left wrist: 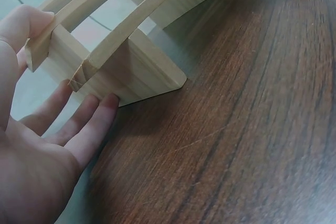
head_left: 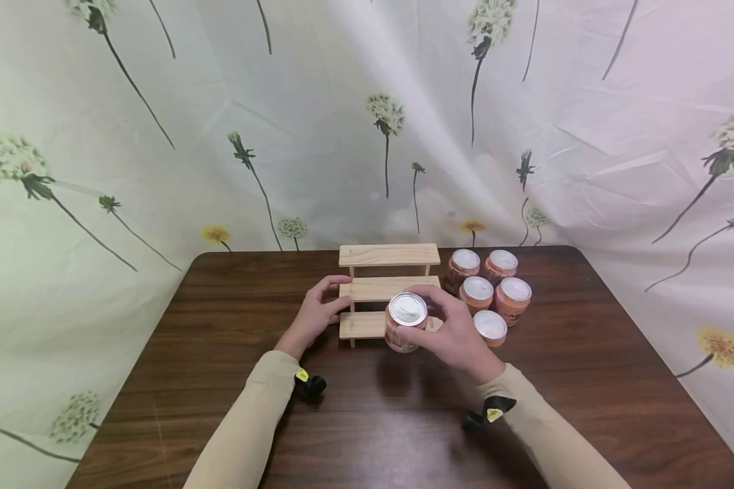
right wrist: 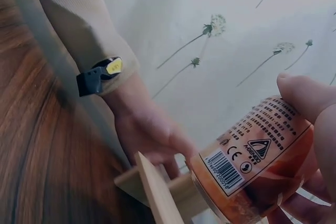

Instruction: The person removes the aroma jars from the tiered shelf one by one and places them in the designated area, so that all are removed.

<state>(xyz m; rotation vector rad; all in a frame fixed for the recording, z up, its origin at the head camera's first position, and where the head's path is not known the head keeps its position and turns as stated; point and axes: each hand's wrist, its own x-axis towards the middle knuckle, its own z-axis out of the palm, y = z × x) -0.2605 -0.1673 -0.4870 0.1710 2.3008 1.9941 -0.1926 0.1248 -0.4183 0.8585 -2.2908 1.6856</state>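
My right hand grips an orange-labelled can, holding it above the table in front of the lowest step of a three-step wooden rack. The can has a silvery lid facing up, and in the right wrist view a barcode and printed text show on the can. At the rack's left end, my left hand holds the end of the middle step. In the left wrist view the other fingertips of the left hand touch the side of the rack.
Several similar cans with silvery lids stand grouped to the right of the rack on the dark brown wooden table. A pale curtain with dandelion prints hangs behind the table's back edge.
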